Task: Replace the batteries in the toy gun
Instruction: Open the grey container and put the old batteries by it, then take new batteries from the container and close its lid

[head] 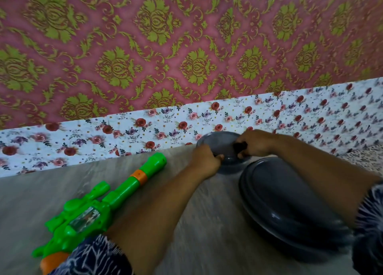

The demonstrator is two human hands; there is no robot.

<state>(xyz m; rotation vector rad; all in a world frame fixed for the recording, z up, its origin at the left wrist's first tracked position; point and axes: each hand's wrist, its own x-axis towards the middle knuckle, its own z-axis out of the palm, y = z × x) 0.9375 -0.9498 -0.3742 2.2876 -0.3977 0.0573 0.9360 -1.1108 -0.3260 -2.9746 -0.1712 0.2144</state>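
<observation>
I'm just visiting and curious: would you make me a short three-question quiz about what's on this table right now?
1. True or false: the green toy gun is held in one of the hands.
2. Which hand grips a small black object over the small grey bowl? A) left hand B) right hand C) neither
3. Fill in: the large grey oval dish lies upside down to the ____ of the toy gun.

Key:
1. False: it lies on the table, untouched.
2. B: the right hand holds it; what it is cannot be told. The left hand holds the bowl's rim.
3. right
</observation>
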